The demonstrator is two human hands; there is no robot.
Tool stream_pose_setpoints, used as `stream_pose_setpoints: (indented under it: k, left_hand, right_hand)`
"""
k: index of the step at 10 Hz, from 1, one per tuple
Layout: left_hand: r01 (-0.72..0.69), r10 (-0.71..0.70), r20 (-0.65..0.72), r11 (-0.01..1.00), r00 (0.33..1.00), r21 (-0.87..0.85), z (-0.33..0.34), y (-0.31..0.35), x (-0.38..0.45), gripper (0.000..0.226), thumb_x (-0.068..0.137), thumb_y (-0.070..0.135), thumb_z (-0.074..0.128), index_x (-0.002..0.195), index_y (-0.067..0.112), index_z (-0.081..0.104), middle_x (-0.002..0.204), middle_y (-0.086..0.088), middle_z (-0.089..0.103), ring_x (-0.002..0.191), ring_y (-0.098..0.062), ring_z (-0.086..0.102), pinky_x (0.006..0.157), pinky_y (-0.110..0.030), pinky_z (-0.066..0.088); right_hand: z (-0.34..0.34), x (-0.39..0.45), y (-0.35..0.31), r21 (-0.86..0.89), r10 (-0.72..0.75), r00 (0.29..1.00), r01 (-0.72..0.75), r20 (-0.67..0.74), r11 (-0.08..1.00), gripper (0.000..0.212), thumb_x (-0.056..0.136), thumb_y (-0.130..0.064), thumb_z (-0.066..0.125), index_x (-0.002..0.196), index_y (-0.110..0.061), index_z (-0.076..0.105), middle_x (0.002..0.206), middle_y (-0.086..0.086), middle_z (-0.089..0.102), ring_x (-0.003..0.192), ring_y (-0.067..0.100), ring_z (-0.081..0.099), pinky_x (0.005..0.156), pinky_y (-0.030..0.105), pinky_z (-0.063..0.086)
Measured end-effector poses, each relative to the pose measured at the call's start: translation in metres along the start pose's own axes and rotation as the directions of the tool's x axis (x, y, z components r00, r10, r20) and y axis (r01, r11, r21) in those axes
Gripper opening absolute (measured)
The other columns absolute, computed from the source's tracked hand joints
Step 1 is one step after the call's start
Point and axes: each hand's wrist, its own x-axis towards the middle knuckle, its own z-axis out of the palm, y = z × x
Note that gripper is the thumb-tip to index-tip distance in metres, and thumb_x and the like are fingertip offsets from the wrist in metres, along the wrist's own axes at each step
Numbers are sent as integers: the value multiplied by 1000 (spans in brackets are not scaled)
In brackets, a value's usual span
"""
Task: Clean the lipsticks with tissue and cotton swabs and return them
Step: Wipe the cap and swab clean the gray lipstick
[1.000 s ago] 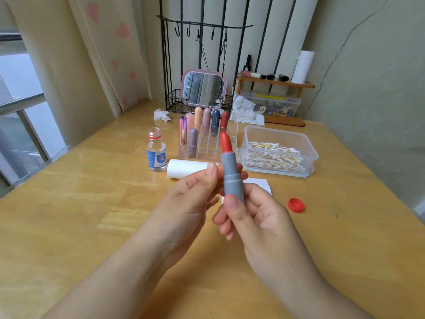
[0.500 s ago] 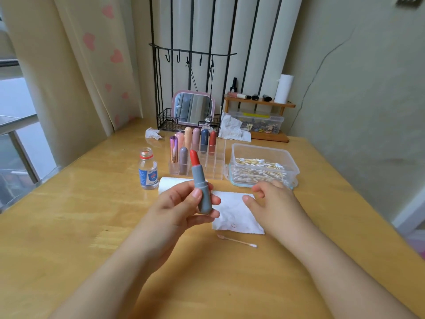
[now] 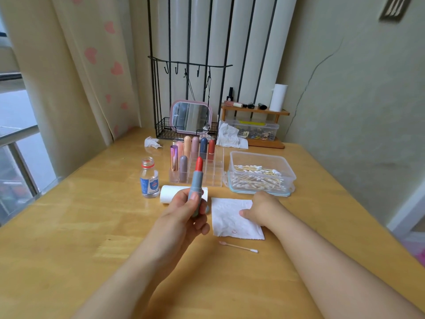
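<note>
Left hand (image 3: 184,214) grips the grey lipstick (image 3: 196,183) upright above the wooden surface (image 3: 69,238), fingers curled round the barrel, red bullet exposed. Right hand (image 3: 259,209) rests on the tissue (image 3: 232,223) (faint red marks on it), thumb on the sheet; fingers hidden, so cannot tell their pose. Used cotton swab (image 3: 238,247) lies at 6 o'clock of the tissue; clear organiser (image 3: 216,166) at 12 o'clock.

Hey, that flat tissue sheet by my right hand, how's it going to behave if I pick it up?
The tissue sheet looks thin and wrinkled, so it will probably flop and drape rather than hold its shape. It likely weighs almost nothing, so a pinch at the edge where your right hand touches it should lift it. Pushed, it would probably bunch up on the table.
</note>
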Motion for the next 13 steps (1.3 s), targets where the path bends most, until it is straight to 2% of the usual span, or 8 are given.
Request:
stream_pose_setpoints:
  k: [1, 4, 5, 7, 9, 11, 12, 13]
  left_hand:
    - [-8, 8, 17, 1000, 1000, -7, 1, 0, -2, 21, 80, 26, 51, 94, 11, 51, 67, 2, 47, 55, -12, 37, 57, -25, 39]
    - [-44, 42, 24, 996, 999, 72, 0, -3, -2, 27, 81, 30, 49, 97, 10, 57, 72, -2, 55, 60, -14, 44, 65, -31, 37]
    - [-54, 51, 38, 994, 998, 92, 4, -6, -4, 28, 83, 32, 47, 98, 11, 58, 71, -1, 51, 60, -14, 43, 65, -30, 38]
    - [-92, 79, 85, 981, 993, 169, 9, -12, -8, 38, 91, 38, 47, 100, 1, 49, 76, -5, 56, 70, -21, 51, 71, -34, 47]
    - [-139, 115, 95, 945, 989, 295, 8, -12, -10, 35, 88, 45, 49, 107, 16, 56, 88, -4, 67, 85, -21, 61, 92, -43, 47]
    - [-169, 133, 115, 891, 984, 421, 11, -22, -12, 29, 84, 45, 54, 104, 24, 56, 98, -13, 66, 96, -36, 62, 86, -52, 49]
    - [-182, 144, 121, 891, 982, 417, 13, -24, -12, 26, 79, 44, 55, 100, 29, 59, 96, -9, 67, 92, -34, 64, 84, -51, 51]
    - [-54, 37, 90, 977, 995, 204, 17, -19, -13, 11, 92, 29, 57, 99, 20, 59, 89, -6, 67, 79, -18, 65, 70, -31, 53]
  right_hand:
    - [-3, -1, -6, 58, -23, 999, 22, 30, 998, 27, 88, -32, 64, 101, -10, 55, 95, 2, 58, 82, 19, 50, 60, 24, 41]
    - [-36, -38, 0, 352, -137, 887, 311, -441, 883, 9, 77, -14, 61, 71, -13, 54, 67, -2, 55, 65, 16, 50, 56, 26, 36]
    - [-44, -63, -5, 543, -173, 900, 386, -401, 746, 7, 78, -11, 62, 81, -15, 58, 67, -2, 57, 60, 14, 49, 56, 26, 38]
    - [-31, -101, -20, 966, -488, 870, 179, -66, 189, 19, 92, -4, 53, 109, -2, 61, 79, 15, 68, 72, 29, 63, 71, 40, 55]
    - [-16, -103, -16, 996, -553, 831, 87, -60, 23, 31, 85, -36, 54, 96, -9, 66, 70, 6, 57, 64, 17, 50, 60, 28, 43]
    - [-4, -104, -12, 968, -508, 855, 203, -102, 147, 32, 75, -42, 64, 96, -18, 66, 70, -4, 55, 60, 10, 41, 50, 13, 40]
    - [0, -103, -10, 971, -502, 857, 203, -113, 128, 28, 70, -43, 62, 88, -21, 67, 75, -8, 66, 72, 8, 61, 60, 19, 46]
    - [1, -101, -9, 984, -543, 828, 178, -142, 14, 17, 81, -37, 68, 83, -21, 69, 80, -1, 70, 74, 11, 65, 71, 28, 50]
